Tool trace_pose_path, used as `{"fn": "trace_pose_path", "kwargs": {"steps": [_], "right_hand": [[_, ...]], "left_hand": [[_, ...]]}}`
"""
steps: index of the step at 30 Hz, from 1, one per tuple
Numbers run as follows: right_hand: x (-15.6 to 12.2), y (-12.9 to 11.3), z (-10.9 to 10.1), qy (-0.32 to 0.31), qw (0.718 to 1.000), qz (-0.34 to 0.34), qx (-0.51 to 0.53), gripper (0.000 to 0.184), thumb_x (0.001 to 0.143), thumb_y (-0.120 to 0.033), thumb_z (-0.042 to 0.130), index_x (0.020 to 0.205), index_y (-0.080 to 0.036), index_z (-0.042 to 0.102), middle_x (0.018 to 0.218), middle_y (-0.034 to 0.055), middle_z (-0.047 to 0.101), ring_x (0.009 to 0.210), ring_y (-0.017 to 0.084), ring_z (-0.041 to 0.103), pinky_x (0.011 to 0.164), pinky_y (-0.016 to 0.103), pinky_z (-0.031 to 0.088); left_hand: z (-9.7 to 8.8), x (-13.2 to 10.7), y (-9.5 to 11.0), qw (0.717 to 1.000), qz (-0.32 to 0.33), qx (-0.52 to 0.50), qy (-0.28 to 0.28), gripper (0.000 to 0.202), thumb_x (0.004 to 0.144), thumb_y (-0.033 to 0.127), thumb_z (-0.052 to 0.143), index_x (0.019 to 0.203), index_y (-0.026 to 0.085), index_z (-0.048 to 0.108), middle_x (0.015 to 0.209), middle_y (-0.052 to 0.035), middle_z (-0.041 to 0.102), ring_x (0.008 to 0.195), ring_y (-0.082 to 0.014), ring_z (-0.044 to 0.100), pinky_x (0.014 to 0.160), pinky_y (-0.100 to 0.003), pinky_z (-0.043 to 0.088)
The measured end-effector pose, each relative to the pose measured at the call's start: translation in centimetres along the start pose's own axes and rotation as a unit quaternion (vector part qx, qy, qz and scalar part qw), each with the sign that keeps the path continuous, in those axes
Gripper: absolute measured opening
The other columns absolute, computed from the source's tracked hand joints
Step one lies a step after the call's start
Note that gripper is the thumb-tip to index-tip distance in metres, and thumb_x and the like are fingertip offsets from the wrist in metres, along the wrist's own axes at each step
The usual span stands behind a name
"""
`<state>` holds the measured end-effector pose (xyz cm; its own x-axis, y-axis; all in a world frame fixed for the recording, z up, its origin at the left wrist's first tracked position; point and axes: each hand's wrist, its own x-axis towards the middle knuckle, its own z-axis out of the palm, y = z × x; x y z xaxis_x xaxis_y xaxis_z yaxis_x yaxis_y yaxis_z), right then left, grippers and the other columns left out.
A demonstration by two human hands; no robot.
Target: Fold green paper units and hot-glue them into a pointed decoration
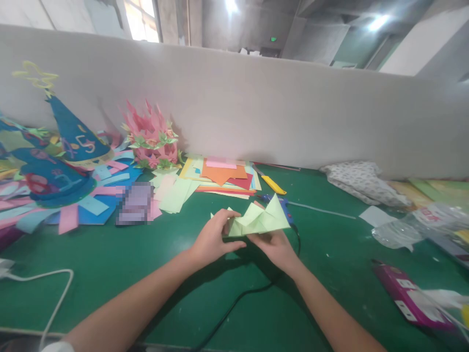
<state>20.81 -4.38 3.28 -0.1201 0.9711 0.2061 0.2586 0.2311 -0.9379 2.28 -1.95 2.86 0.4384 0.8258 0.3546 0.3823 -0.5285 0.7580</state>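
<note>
A pale green folded paper piece (259, 218) with pointed peaks is held above the green table (146, 274) between both hands. My left hand (213, 239) pinches its left end, thumb underneath and fingers curled over the top. My right hand (274, 247) supports the right underside, fingers closed against the paper. A black cable (234, 305) runs under my right wrist toward the near edge.
Stacked coloured paper sheets (220, 177) and a yellow utility knife (273, 185) lie behind the hands. A pink paper crown (152, 137) and blue paper cones (75, 134) crowd the left. Plastic bags (403, 230), a purple box (412, 298) and white cloth (361, 181) sit right. White cable (54, 298) at near left.
</note>
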Motion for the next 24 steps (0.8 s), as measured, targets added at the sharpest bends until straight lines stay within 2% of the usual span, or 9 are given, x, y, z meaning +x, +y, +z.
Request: {"fn": "trace_pose_path", "kwargs": {"steps": [4, 6, 8, 12, 14, 16, 18, 21, 24], "right_hand": [[0.5, -1.0, 0.4, 0.049, 0.985, -0.11, -0.124, 0.057, 0.084, -0.032, 0.055, 0.138, -0.025, 0.038, 0.134, 0.0087, 0.05, 0.126, 0.028, 0.043, 0.103, 0.044, 0.038], [0.6, -1.2, 0.3, 0.081, 0.968, -0.16, -0.176, 0.055, 0.086, -0.028, 0.052, 0.138, -0.026, 0.037, 0.135, 0.0092, 0.048, 0.125, 0.027, 0.044, 0.101, 0.043, 0.04], [0.6, -1.3, 0.0, 0.121, 0.941, -0.215, -0.23, 0.053, 0.085, -0.024, 0.051, 0.137, -0.029, 0.039, 0.131, 0.0087, 0.051, 0.119, 0.027, 0.05, 0.096, 0.042, 0.044], [0.3, -0.9, -0.9, 0.208, 0.862, -0.317, -0.335, 0.058, 0.082, -0.015, 0.051, 0.135, -0.035, 0.042, 0.122, 0.0073, 0.055, 0.108, 0.027, 0.055, 0.088, 0.042, 0.047], [0.1, -0.3, -1.3, 0.239, 0.845, -0.331, -0.346, 0.062, 0.08, -0.013, 0.051, 0.136, -0.036, 0.04, 0.121, 0.008, 0.054, 0.107, 0.027, 0.054, 0.085, 0.042, 0.047], [0.0, 0.3, -1.4, 0.268, 0.862, -0.306, -0.303, 0.067, 0.079, -0.015, 0.053, 0.14, -0.034, 0.033, 0.125, 0.0099, 0.051, 0.108, 0.027, 0.054, 0.081, 0.041, 0.049], [0.1, 0.8, -1.2, 0.274, 0.904, -0.238, -0.227, 0.071, 0.08, -0.02, 0.055, 0.143, -0.029, 0.023, 0.13, 0.0127, 0.047, 0.107, 0.026, 0.054, 0.076, 0.037, 0.052], [0.4, 1.4, -0.6, 0.204, 0.96, -0.111, -0.157, 0.065, 0.085, -0.027, 0.048, 0.144, -0.024, 0.021, 0.131, 0.0133, 0.048, 0.104, 0.023, 0.056, 0.077, 0.035, 0.052], [0.7, 2.1, 0.0, 0.11, 0.991, 0.002, -0.081, 0.055, 0.089, -0.032, 0.04, 0.142, -0.024, 0.028, 0.12, 0.0102, 0.059, 0.079, 0.019, 0.062, 0.069, 0.034, 0.052]], "left_hand": [[-0.3, -0.1, 0.2, 0.995, 0.027, 0.054, 0.079, 0.044, 0.07, 0.015, 0.059, 0.112, 0.021, 0.048, 0.089, -0.0011, 0.051, 0.066, -0.0116, 0.044, 0.06, -0.023, 0.039], [-0.6, -0.2, -0.1, 0.99, 0.054, 0.066, 0.115, 0.048, 0.069, 0.008, 0.052, 0.115, 0.022, 0.047, 0.095, -0.0028, 0.051, 0.065, -0.0108, 0.044, 0.061, -0.022, 0.04], [-0.9, -0.2, -0.6, 0.981, 0.084, 0.08, 0.152, 0.055, 0.068, 0.006, 0.048, 0.121, 0.023, 0.044, 0.108, -0.0063, 0.048, 0.066, -0.0104, 0.045, 0.061, -0.023, 0.041], [-1.4, -0.1, -1.9, 0.962, 0.133, 0.118, 0.209, 0.067, 0.075, 0.008, 0.046, 0.138, 0.024, 0.027, 0.127, -0.0135, 0.038, 0.075, -0.0128, 0.05, 0.066, -0.026, 0.045], [-1.5, 0.0, -2.3, 0.958, 0.135, 0.123, 0.222, 0.068, 0.079, 0.011, 0.044, 0.142, 0.023, 0.021, 0.13, -0.016, 0.034, 0.085, -0.0166, 0.053, 0.071, -0.028, 0.047], [-1.5, 0.2, -2.6, 0.958, 0.132, 0.121, 0.225, 0.066, 0.083, 0.013, 0.042, 0.144, 0.021, 0.016, 0.131, -0.0175, 0.032, 0.102, -0.0219, 0.051, 0.079, -0.032, 0.048], [-1.4, 0.3, -2.8, 0.958, 0.138, 0.123, 0.221, 0.065, 0.086, 0.014, 0.039, 0.145, 0.021, 0.012, 0.132, -0.0179, 0.029, 0.119, -0.0264, 0.042, 0.09, -0.038, 0.044], [-1.1, 0.5, -3.3, 0.96, 0.139, 0.127, 0.206, 0.064, 0.09, 0.016, 0.035, 0.146, 0.022, 0.005, 0.135, -0.0182, 0.024, 0.13, -0.029, 0.029, 0.1, -0.045, 0.037], [-0.9, 0.6, -4.1, 0.969, 0.121, 0.115, 0.182, 0.066, 0.091, 0.017, 0.034, 0.146, 0.024, -0.002, 0.139, -0.0189, 0.019, 0.133, -0.0308, 0.023, 0.1, -0.048, 0.036]]}}
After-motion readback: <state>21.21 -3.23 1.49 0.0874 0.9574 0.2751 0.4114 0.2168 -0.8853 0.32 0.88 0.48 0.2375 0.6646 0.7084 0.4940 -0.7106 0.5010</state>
